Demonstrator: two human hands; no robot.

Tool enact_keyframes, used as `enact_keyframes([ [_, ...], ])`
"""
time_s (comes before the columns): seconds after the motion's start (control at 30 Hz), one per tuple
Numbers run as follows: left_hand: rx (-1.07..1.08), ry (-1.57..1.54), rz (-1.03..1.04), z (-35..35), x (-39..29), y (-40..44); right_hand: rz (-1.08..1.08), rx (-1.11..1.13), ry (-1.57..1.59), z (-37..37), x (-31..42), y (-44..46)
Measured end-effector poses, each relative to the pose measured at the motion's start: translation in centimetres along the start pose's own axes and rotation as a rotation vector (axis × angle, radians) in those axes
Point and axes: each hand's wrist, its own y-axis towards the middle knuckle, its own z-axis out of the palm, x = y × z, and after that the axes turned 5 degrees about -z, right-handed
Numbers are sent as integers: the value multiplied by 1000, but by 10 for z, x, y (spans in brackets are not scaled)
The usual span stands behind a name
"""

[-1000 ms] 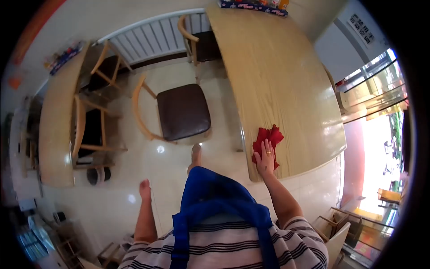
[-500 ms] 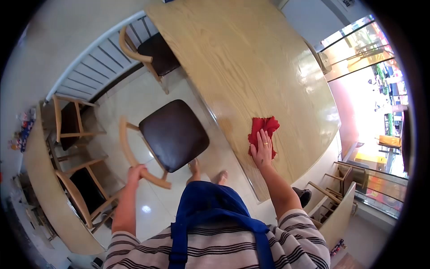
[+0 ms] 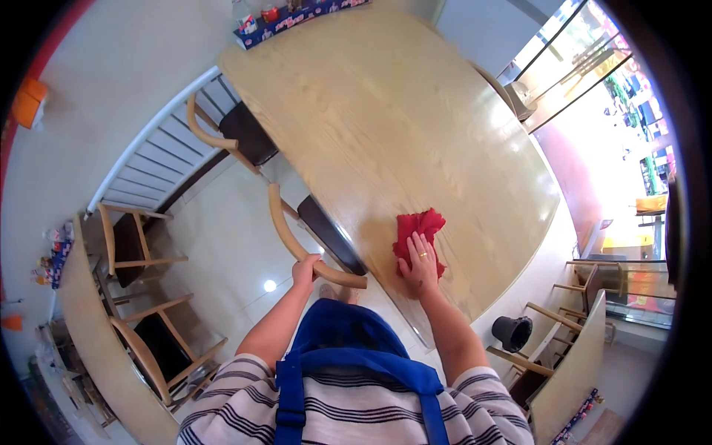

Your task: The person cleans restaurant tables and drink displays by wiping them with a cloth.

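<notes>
My left hand (image 3: 305, 271) is closed round the curved wooden backrest of a chair (image 3: 285, 230). The dark seat (image 3: 330, 233) of this chair is partly hidden beneath the edge of the wooden table (image 3: 400, 119). On the tabletop, near its front left edge, lies a crumpled red cloth (image 3: 421, 222). My right hand (image 3: 420, 268) rests flat on the cloth with its fingers stretched out and a ring on one finger.
Another chair (image 3: 248, 133) stands at the table's left side, by a white railing (image 3: 152, 159). Two chairs stand at a second table (image 3: 81, 297) on the left. A black bin (image 3: 512, 333) is at the lower right. A patterned box (image 3: 297, 18) sits at the table's far end.
My left hand took hold of the chair's backrest, and the chair has moved right, its seat now partly under the table. My right hand has stayed on the red cloth. The view has turned.
</notes>
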Motion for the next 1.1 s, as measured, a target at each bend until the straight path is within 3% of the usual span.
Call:
enact_keyframes([
  [0.13,4,0,-53,31,17,27,-32,19,14,-2,-2,2],
  [0.2,16,107,75,38,33,30,2,44,1,-6,5,3],
  [0.23,-117,179,81,46,39,28,2,64,13,-8,5,4],
  [0.3,-54,116,108,55,40,13,-7,79,-22,-5,5,2],
  [0.37,57,16,-22,62,37,-2,-14,80,-57,-3,9,11],
  [0.43,162,196,-34,54,53,8,-60,121,-42,2,14,39],
  [0.47,275,268,-323,43,56,20,-90,154,-32,8,16,56],
  [0.5,451,382,-477,39,33,22,-138,146,-44,18,23,80],
  [0.53,443,419,-658,33,8,23,-149,146,-44,28,31,107],
  [0.6,477,329,-601,9,-36,57,-188,181,-11,45,51,169],
  [0.67,324,85,-179,-34,-93,109,-212,189,-13,68,73,237],
  [0.77,-231,107,221,-82,-204,223,-302,192,9,101,107,334],
  [0.83,-426,224,415,-87,-295,260,-343,207,18,124,128,402],
  [0.93,-526,289,522,-75,-390,290,-410,227,11,154,160,498],
  [1.0,-511,264,307,-51,-434,280,-451,210,13,173,176,552],
  [1.1,-490,309,358,-66,-423,288,-516,218,-20,198,196,631],
])
